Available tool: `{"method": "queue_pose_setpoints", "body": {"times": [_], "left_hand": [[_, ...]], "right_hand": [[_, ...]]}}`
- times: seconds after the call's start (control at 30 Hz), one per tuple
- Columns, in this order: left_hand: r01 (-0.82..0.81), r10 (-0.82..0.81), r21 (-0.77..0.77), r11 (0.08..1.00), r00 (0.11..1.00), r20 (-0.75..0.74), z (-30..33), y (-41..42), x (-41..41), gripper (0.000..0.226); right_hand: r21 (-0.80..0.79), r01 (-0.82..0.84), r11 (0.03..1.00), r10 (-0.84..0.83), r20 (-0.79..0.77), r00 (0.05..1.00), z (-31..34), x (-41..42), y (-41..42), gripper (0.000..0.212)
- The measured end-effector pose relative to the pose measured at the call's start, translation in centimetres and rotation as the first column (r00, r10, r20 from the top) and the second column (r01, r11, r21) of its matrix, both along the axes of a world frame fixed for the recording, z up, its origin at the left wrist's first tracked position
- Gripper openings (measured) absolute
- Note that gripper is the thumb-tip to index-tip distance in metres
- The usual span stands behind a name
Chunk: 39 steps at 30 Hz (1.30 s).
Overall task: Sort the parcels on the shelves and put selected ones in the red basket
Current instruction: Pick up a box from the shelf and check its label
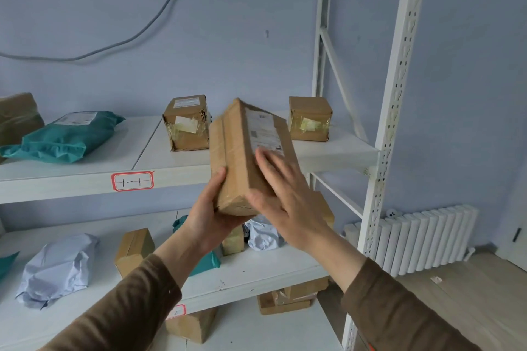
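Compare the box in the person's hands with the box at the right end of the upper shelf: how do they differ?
The held box is long and flat; the right shelf box is near cube-shaped. The held box is tilted in the air, gripped from below by the left hand with the right hand flat against it; the shelf box sits upright on the upper shelf, untouched. The held box's label is white and printed; the shelf box's front shows yellowish tape. Both are brown cardboard.

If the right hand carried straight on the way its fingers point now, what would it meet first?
Its fingers already lie flat on the held cardboard box, pointing up-left along the labelled face. Sliding on, the right hand would probably cross the shipping label; depth unclear.
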<state>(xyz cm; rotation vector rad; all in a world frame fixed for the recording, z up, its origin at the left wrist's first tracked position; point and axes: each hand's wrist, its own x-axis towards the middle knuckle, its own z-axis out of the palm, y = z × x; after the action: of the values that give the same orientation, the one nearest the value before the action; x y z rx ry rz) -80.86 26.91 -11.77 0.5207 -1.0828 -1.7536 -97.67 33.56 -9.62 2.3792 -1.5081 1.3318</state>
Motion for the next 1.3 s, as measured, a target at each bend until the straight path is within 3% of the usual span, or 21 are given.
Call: {"method": "queue_pose_setpoints", "body": {"times": [0.07, 0.17, 0.23, 0.3, 0.4, 0.47, 0.53, 0.6, 0.73, 0.83, 0.93, 0.97, 1.07, 1.1, 1.23, 1.3], "left_hand": [[0.002, 0.003, 0.059, 0.998, 0.995, -0.096, -0.6, -0.4, 0.4, 0.062], [-0.011, 0.032, 0.119, 0.993, 0.983, -0.181, -0.8, -0.6, 0.3, 0.065], [-0.037, 0.064, 0.129, 0.991, 0.975, -0.214, -0.8, -0.8, 0.0, 0.067], [-0.034, 0.066, 0.137, 0.990, 0.969, -0.240, -0.6, -1.1, -0.4, 0.069], [-0.048, 0.077, 0.134, 0.990, 0.973, -0.217, 0.0, -1.6, -1.3, 0.065], [-0.084, 0.105, 0.132, 0.988, 0.981, -0.164, 0.7, -2.0, -2.0, 0.061], [-0.162, 0.166, 0.087, 0.983, 0.985, -0.042, 1.3, -2.9, -2.5, 0.055], [-0.228, 0.227, 0.032, 0.973, 0.973, 0.051, 2.0, -4.3, -3.0, 0.056], [-0.324, 0.342, -0.131, 0.937, 0.927, 0.156, 4.5, -6.9, -3.7, 0.071], [-0.225, 0.295, -0.275, 0.935, 0.922, 0.249, 6.9, -8.6, -4.5, 0.081], [-0.201, 0.272, -0.257, 0.945, 0.920, 0.282, 8.4, -12.2, -5.1, 0.113], [-0.208, 0.276, -0.245, 0.947, 0.917, 0.288, 8.9, -13.4, -5.3, 0.109], [-0.252, 0.306, -0.207, 0.946, 0.903, 0.301, 9.8, -17.0, -5.8, 0.058], [-0.259, 0.312, -0.198, 0.945, 0.897, 0.313, 9.9, -18.2, -5.9, 0.050], [-0.288, 0.327, -0.162, 0.944, 0.886, 0.329, 9.6, -22.2, -6.4, 0.052], [-0.291, 0.326, -0.151, 0.945, 0.882, 0.341, 9.5, -23.4, -6.6, 0.050]], "right_hand": [[0.037, -0.126, 0.991, 0.120, 0.131, 0.984, 0.5, -0.7, -0.2, 0.061], [0.073, -0.090, 0.993, 0.060, 0.339, 0.939, 0.8, -2.4, -0.9, 0.077], [0.187, -0.111, 0.976, -0.012, 0.556, 0.831, 1.1, -3.1, -1.0, 0.096], [0.330, -0.251, 0.910, -0.074, 0.725, 0.685, 1.1, -3.6, -1.2, 0.107], [0.428, -0.489, 0.760, -0.093, 0.816, 0.571, 0.2, -3.9, -2.1, 0.107], [0.378, -0.554, 0.742, -0.106, 0.882, 0.460, 0.4, -3.9, -2.8, 0.086], [0.311, -0.542, 0.781, -0.115, 0.924, 0.365, 1.0, -4.1, -3.7, 0.049], [0.297, -0.488, 0.821, -0.155, 0.938, 0.310, 2.1, -4.5, -4.9, 0.031], [0.341, -0.370, 0.864, -0.216, 0.915, 0.340, 4.5, -5.1, -8.3, 0.058], [0.344, -0.306, 0.888, -0.228, 0.906, 0.358, 6.2, -5.3, -11.6, 0.069], [0.375, -0.283, 0.883, -0.249, 0.884, 0.395, 7.8, -5.3, -15.6, 0.084], [0.390, -0.271, 0.880, -0.261, 0.874, 0.409, 8.2, -5.3, -16.9, 0.088], [0.434, -0.244, 0.867, -0.293, 0.841, 0.454, 8.8, -5.6, -20.7, 0.094], [0.444, -0.243, 0.863, -0.293, 0.830, 0.474, 8.8, -5.7, -21.9, 0.090], [0.469, -0.239, 0.850, -0.306, 0.809, 0.502, 8.6, -5.8, -26.1, 0.067], [0.489, -0.236, 0.839, -0.320, 0.796, 0.513, 8.3, -6.1, -27.9, 0.067]]}}
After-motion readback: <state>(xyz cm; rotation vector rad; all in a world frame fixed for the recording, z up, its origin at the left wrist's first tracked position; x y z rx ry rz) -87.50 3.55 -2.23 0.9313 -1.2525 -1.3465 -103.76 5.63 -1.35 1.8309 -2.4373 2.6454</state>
